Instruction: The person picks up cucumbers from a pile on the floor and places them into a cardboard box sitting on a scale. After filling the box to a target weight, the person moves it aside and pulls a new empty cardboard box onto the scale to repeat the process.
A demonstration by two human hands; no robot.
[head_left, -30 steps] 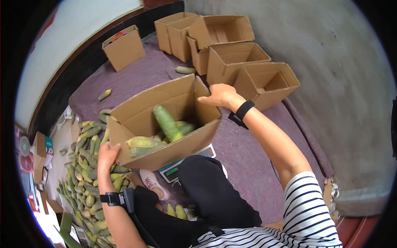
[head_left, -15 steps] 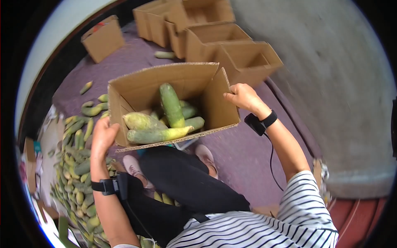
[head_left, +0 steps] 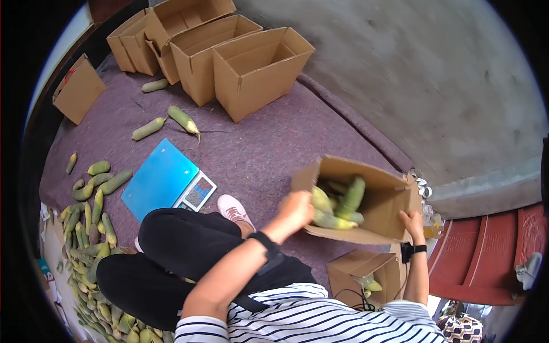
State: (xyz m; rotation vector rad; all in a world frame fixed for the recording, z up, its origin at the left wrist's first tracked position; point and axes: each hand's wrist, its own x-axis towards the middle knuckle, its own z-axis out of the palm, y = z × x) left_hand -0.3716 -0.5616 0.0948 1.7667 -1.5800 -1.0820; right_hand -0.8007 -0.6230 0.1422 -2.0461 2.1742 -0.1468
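Both my hands hold a brown cardboard box (head_left: 382, 186) up off the floor at my right side. My left hand (head_left: 295, 208) grips its left wall and my right hand (head_left: 413, 223) grips its lower right corner. The box is tilted and has several green and yellowish gourds (head_left: 338, 206) lying inside. A wrist strap sits on each forearm. My legs in black trousers (head_left: 183, 240) are folded on the purple mat (head_left: 251, 148).
A blue weighing scale (head_left: 162, 180) lies on the mat by my shoe. Open empty cardboard boxes (head_left: 251, 63) stand at the back. Loose gourds (head_left: 91, 194) are piled at the left. Another box (head_left: 361, 275) with gourds sits below the held one. A concrete wall (head_left: 412, 80) is to the right.
I have turned to the right and carried the box off the scale, from in front of me to my right side. The scale is now uncovered.
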